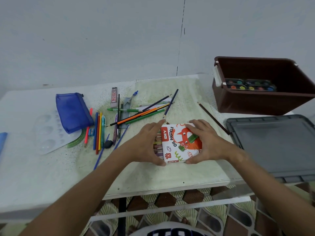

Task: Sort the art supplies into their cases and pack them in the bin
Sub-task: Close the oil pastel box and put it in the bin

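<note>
Both hands' grip (146, 143) (207, 142) round oil pastels box (180, 143); tray half out.

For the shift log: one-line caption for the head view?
Both hands, left hand and right hand, grip the oil pastels box on the table.

Bare tabletop (51, 176) open along the near edge, left of the arms. Further back, blocked by scattered pencils (144, 113), a blue pouch (73, 111) and a clear palette (46, 133). Right side crowded: grey lid (272, 147) lying flat, brown bin (265, 103) behind it, a brown pencil (213, 118) slanting across the gap between.
</note>
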The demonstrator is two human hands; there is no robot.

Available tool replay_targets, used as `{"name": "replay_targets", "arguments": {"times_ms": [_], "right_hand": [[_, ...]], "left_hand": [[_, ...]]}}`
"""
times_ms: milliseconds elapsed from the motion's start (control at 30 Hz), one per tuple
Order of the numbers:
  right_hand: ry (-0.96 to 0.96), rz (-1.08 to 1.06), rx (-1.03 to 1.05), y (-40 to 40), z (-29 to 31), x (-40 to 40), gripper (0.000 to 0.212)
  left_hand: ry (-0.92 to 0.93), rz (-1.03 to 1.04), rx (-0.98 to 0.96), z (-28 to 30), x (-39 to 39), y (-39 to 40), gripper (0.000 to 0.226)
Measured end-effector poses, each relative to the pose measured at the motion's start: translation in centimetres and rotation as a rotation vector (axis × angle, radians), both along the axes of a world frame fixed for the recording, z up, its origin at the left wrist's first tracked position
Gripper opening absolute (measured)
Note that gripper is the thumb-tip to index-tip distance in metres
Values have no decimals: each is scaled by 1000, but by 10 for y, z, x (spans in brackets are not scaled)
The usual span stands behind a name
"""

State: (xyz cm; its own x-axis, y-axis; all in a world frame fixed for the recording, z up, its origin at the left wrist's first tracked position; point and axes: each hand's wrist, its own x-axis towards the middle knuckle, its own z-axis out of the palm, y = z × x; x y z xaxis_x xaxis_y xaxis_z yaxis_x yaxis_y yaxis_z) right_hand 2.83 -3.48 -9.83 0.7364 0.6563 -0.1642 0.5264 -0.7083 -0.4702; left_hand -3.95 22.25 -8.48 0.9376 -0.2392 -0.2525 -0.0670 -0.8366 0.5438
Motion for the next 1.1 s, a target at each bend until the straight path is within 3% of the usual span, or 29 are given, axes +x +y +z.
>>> {"name": "replay_targets", "arguments": {"times_ms": [167,200,300,367,533,767,867,900,967,1033,1100], "right_hand": [[59,-19,-20,-13,1,2,135],[60,-15,-22,-15,1,1,134],[43,-29,19,-15,-1,-1,130],[33,-35,45,-12,-1,-4,127],[20,-53,103,-4,-1,-8,123],[59,-283,362,-6,2,-14,123],[16,-435,518,6,10,-13,123],[2,-473,551,14,12,-13,123],[-36,-515,588,31,16,-14,122],[-57,-513,596,49,19,-18,121],[-22,-526,610,60,22,-20,118]], "left_hand": [[17,229,42,2,-11,3,127],[43,320,81,1,-15,6,113],[101,429,73,1,-19,6,43],[105,418,-30,4,-21,-3,22],[86,303,-220,7,-18,-27,31],[-83,492,-571,23,-14,-23,34],[-36,631,-907,26,-11,-21,88],[3,630,-1016,27,-9,-22,92],[26,586,-1102,34,-7,-29,72],[-54,597,-1113,43,-2,-33,39],[-134,634,-1123,49,4,-26,19]]}}
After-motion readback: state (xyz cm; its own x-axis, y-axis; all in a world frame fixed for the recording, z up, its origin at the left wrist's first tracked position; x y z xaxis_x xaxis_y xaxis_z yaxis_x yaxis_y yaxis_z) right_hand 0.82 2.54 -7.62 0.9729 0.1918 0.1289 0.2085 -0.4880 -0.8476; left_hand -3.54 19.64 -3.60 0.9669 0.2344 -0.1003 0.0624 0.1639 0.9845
